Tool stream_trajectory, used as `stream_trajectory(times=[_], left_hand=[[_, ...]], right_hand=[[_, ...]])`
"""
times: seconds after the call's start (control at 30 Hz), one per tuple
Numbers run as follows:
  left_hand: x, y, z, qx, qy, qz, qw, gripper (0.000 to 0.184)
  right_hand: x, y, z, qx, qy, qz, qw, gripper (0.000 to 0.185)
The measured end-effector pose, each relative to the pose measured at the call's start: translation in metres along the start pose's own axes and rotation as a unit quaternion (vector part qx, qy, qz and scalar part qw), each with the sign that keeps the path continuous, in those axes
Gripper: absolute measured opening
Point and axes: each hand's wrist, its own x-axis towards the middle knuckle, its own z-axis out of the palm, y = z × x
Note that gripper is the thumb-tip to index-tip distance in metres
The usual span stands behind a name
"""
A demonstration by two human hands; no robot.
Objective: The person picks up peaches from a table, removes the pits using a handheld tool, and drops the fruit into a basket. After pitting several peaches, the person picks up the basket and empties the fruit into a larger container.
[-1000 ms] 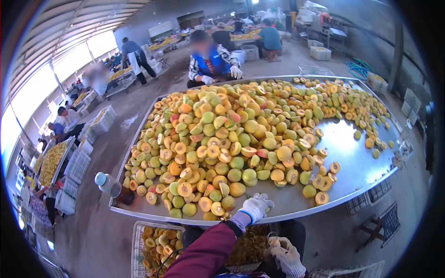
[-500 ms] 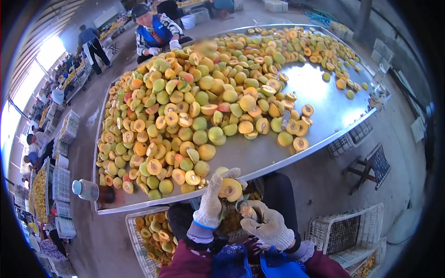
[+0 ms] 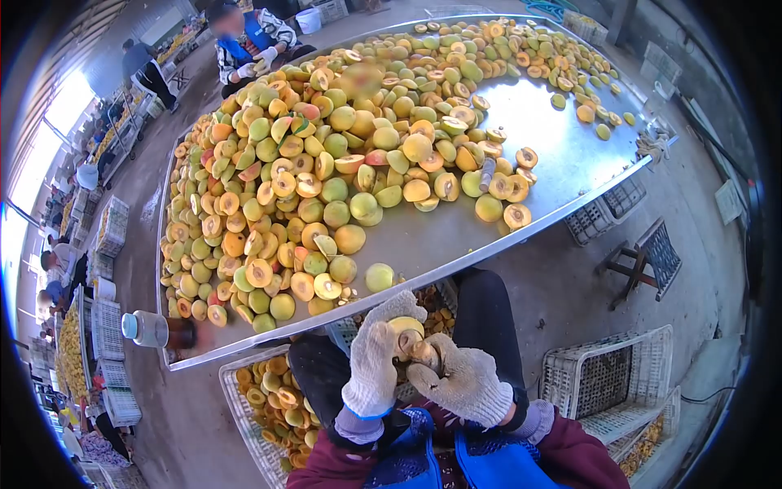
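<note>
In the head view, my left hand (image 3: 379,354), in a knitted work glove, is closed around a yellow peach half (image 3: 406,328). Its cut side is partly covered by my fingers. My right hand (image 3: 463,379), gloved too, is curled against the fruit from the right, its thumb and fingers pinching a small looped metal tool that is mostly hidden now. Both hands meet over my lap, just in front of the table edge. A greenish peach (image 3: 379,277) lies on the metal table (image 3: 456,236) just beyond my left hand, near a big heap of peaches (image 3: 309,179), many halved.
A crate of peach halves (image 3: 277,399) stands left of my legs. A lidded jar (image 3: 147,329) sits at the table's left corner. To the right are a folding stool (image 3: 648,259) and a white crate (image 3: 607,375). A co-worker (image 3: 252,41) sits across the table.
My hands have come together, the right one moving onto the peach half, which has turned in my left hand. The view has tilted slightly downward. The co-worker's hands have drawn closer together.
</note>
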Motion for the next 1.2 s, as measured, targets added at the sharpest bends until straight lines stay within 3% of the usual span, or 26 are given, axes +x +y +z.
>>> stream_trajectory(times=[0.07, 0.2, 0.27, 0.3, 0.37, 0.4, 0.47, 0.5, 0.57, 0.63, 0.7, 0.77, 0.8, 0.83, 0.87, 0.9, 0.97, 1.0, 1.03, 1.07, 1.1, 1.17, 1.2], left_hand=[[-0.004, 0.0, 0.004, 0.057, -0.01, 0.079, 0.995, 0.059], [-0.008, -0.002, 0.02, -0.018, 0.001, 0.1, 0.995, 0.056], [-0.005, 0.007, 0.028, 0.086, 0.047, 0.165, 0.981, 0.06], [-0.002, 0.012, 0.027, 0.086, 0.046, 0.164, 0.982, 0.06], [0.003, 0.025, 0.023, 0.211, -0.003, 0.121, 0.97, 0.056], [0.002, 0.036, 0.029, 0.135, -0.003, 0.007, 0.991, 0.052], [0.002, 0.034, 0.027, 0.13, -0.012, 0.005, 0.991, 0.047], [0.003, 0.034, 0.026, 0.129, -0.022, 0.004, 0.991, 0.043], [-0.002, 0.03, 0.027, 0.188, 0.003, 0.039, 0.981, 0.035], [0.0, 0.02, 0.024, 0.3, -0.018, 0.202, 0.932, 0.039], [0.006, 0.033, 0.028, 0.334, -0.022, 0.226, 0.915, 0.038], [0.011, 0.042, 0.027, 0.308, -0.095, 0.155, 0.934, 0.037], [0.015, 0.042, 0.021, 0.319, -0.15, 0.207, 0.913, 0.038], [0.017, 0.044, 0.02, 0.32, -0.152, 0.207, 0.912, 0.038], [0.019, 0.046, 0.019, 0.334, -0.185, 0.277, 0.882, 0.04], [0.02, 0.047, 0.019, 0.345, -0.214, 0.346, 0.846, 0.042], [0.016, 0.036, 0.018, 0.292, -0.198, 0.364, 0.862, 0.049], [0.007, 0.028, 0.015, 0.175, -0.189, 0.208, 0.944, 0.05], [0.002, 0.023, 0.016, 0.049, -0.173, 0.043, 0.983, 0.051], [-0.001, 0.029, 0.032, 0.009, -0.073, 0.045, 0.996, 0.052], [0.003, 0.026, 0.028, 0.007, -0.071, 0.047, 0.996, 0.052], [0.011, 0.018, 0.015, -0.231, 0.008, -0.183, 0.955, 0.05], [0.007, 0.021, 0.023, -0.166, 0.108, -0.142, 0.97, 0.049]], right_hand=[[-0.003, -0.001, -0.005, 0.02, -0.054, 0.005, 0.998, 0.038], [-0.001, -0.009, -0.017, 0.097, -0.12, 0.067, 0.986, 0.04], [-0.001, -0.011, -0.022, 0.142, -0.188, 0.107, 0.966, 0.042], [0.0, -0.009, -0.023, 0.142, -0.187, 0.108, 0.966, 0.042], [0.002, -0.003, -0.024, 0.247, -0.257, 0.135, 0.925, 0.041], [0.001, -0.002, -0.024, 0.247, -0.255, 0.137, 0.925, 0.041], [0.001, 0.0, -0.024, 0.343, -0.304, 0.191, 0.868, 0.037], [0.001, 0.002, -0.025, 0.345, -0.303, 0.189, 0.868, 0.037], [-0.002, 0.009, -0.027, 0.457, -0.369, 0.2, 0.784, 0.035], [-0.004, 0.011, -0.029, 0.479, -0.375, 0.216, 0.763, 0.035], [-0.004, 0.015, -0.03, 0.497, -0.386, 0.231, 0.742, 0.036], [-0.003, 0.022, -0.03, 0.606, -0.424, 0.219, 0.637, 0.036], [-0.005, 0.022, -0.03, 0.606, -0.423, 0.219, 0.637, 0.036], [-0.009, 0.022, -0.028, 0.652, -0.441, 0.192, 0.586, 0.036], [-0.012, 0.021, -0.026, 0.694, -0.457, 0.164, 0.532, 0.036], [-0.013, 0.02, -0.026, 0.693, -0.457, 0.165, 0.532, 0.036], [-0.013, 0.017, -0.024, 0.686, -0.451, 0.172, 0.545, 0.034], [-0.013, 0.02, -0.019, 0.686, -0.451, 0.17, 0.545, 0.034], [-0.013, 0.027, -0.01, 0.662, -0.438, 0.156, 0.587, 0.033], [-0.012, 0.026, -0.007, 0.637, -0.426, 0.143, 0.627, 0.033], [-0.01, 0.023, -0.011, 0.634, -0.428, 0.143, 0.628, 0.033], [-0.002, 0.011, -0.025, 0.538, -0.575, 0.174, 0.591, 0.031], [-0.005, 0.008, -0.022, 0.492, -0.58, 0.151, 0.631, 0.026]])
